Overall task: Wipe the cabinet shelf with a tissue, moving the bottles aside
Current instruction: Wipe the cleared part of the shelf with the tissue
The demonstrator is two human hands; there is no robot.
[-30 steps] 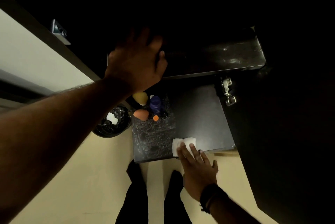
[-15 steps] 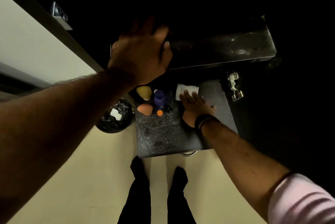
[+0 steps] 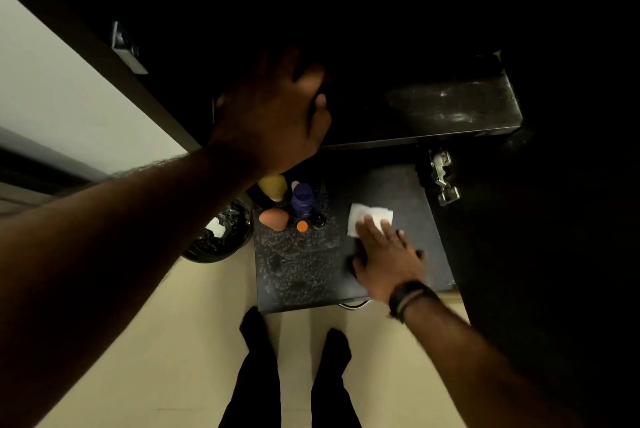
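The right hand (image 3: 388, 254) presses a white tissue (image 3: 369, 218) flat-fingered on the dark shelf (image 3: 301, 268), bottles (image 3: 303, 201) to its left, while the left hand (image 3: 273, 116) rests, apparently open-fingered, on the upper shelf edge (image 3: 433, 137).

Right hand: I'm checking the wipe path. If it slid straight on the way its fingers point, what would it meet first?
Nothing close: the right hand presses the tissue flat, and bare shelf lies ahead to the dark back of the cabinet. The bottles stand off to the left.
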